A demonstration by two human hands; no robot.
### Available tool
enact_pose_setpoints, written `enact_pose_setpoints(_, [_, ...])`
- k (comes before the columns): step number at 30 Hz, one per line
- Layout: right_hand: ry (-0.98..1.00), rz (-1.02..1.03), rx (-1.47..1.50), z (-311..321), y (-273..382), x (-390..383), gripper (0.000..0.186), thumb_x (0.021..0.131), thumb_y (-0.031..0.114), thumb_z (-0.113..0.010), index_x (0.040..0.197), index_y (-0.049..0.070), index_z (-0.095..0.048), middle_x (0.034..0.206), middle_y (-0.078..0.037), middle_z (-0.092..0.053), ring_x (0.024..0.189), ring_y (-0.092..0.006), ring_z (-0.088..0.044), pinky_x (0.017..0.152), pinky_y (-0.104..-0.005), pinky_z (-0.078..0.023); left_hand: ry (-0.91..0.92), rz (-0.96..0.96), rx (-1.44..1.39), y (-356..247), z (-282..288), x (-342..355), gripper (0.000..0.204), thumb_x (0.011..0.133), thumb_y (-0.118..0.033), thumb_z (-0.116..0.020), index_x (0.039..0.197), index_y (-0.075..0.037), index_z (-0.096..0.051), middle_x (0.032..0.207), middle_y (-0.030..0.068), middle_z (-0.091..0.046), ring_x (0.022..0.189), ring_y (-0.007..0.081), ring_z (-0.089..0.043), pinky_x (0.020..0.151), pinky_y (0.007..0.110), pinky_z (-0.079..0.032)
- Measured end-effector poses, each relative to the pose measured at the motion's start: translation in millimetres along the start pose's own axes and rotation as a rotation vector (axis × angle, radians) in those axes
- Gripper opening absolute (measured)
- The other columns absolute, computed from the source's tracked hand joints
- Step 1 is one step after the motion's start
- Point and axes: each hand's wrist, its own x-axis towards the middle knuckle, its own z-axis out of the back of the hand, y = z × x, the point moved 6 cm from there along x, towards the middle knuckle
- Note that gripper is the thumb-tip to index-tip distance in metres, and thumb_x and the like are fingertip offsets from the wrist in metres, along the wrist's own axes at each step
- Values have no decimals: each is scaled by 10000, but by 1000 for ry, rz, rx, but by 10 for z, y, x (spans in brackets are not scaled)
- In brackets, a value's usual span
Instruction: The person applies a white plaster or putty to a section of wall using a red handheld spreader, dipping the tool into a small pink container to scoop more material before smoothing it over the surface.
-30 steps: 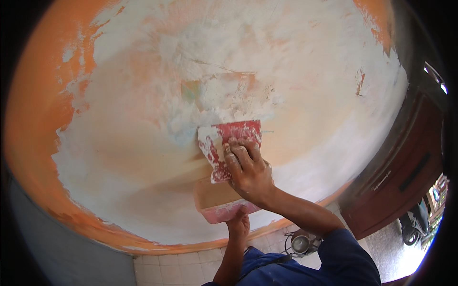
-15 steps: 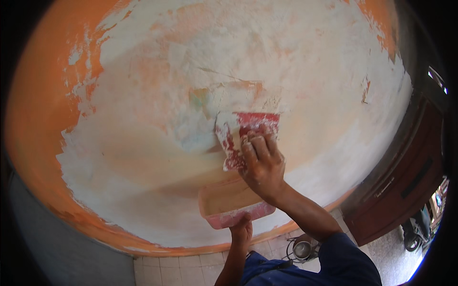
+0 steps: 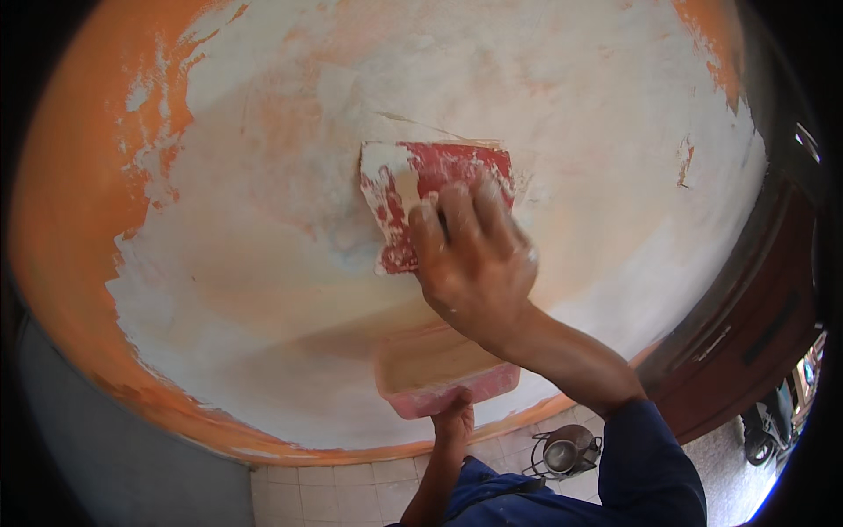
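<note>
Along the left edge of the wall (image 3: 290,255), orange paint (image 3: 79,176) remains uncovered; across the middle, white coating (image 3: 597,167) looks mostly done though patchy, with more orange at the upper right corner. Your left hand (image 3: 453,416) holds the pink tub (image 3: 420,403) toward the lower edge; your right hand (image 3: 479,272) grips the red scraper (image 3: 439,163), its blade above that hand.

Head-worn, the single fisheye view looks forward and down from above the blue sleeve (image 3: 650,461) at lower right, facing the nearby wall (image 3: 237,290) across the centre, with floor tiles (image 3: 342,501) farther off below.
</note>
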Motion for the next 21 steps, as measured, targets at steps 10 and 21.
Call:
enact_pose_setpoints(10, [135,-26,234,207,68,-398,222,572,79,-619,778,4,-586,778,-92,-514,727,-270,-564,623,-343,-529,57,-20,60,-82,-139,9,484,736,135,-631,1142,-111,-537,999,0,-595,961,133,-586,887,262,-481])
enact_pose_setpoints(21, [149,63,133,-133,205,-555,272,587,15,-615,847,-62,-601,866,-173,-579,751,-286,-572,710,-418,-502,153,74,0,88,326,-2,532,729,162,-630,1175,-82,-477,1066,26,-536,945,156,-575,821,265,-504])
